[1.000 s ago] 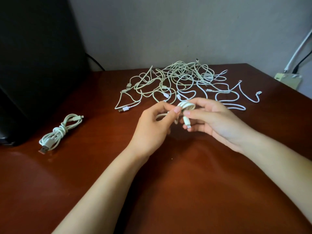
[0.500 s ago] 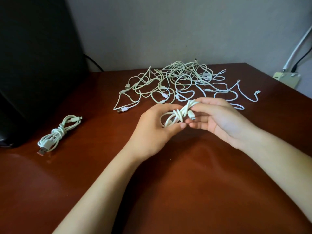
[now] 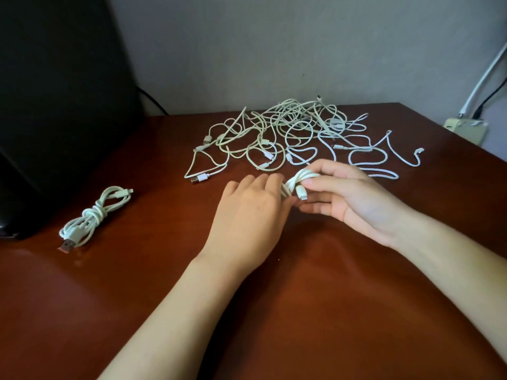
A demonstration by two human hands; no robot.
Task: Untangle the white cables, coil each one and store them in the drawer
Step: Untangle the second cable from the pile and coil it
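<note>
Head camera view, looking down at a dark red-brown wooden table point(image 3: 329, 311). Two bare forearms reach in from the near edge and meet at the table's middle, holding a small cable bundle point(image 3: 300, 179) of white loops between them, just above the surface.

The left hand point(image 3: 247, 212) shows its back to the camera. Its fingers bend down over the bundle's left end and seem closed round it, though the palm side is hidden. The right hand point(image 3: 354, 198) pinches the right end between thumb and forefinger, with its other fingers loosely extended beneath. A white connector plug point(image 3: 301, 192) hangs free from the bundle between the hands.

Just beyond the hands, towards the far edge, lies the tangle of white cables point(image 3: 288, 135), many loops crossing one another. Well apart at the near left rests a finished knotted coil point(image 3: 93, 215) beside a large black object point(image 3: 55, 105). A pale power strip point(image 3: 465, 128) sits at the far right corner. No drawer is in view.

Likely risks: the loose plug end is not tucked in, so the loops could spring open if either grip eases. The bundle also sits close to the tangle and could snag a stray loop there
</note>
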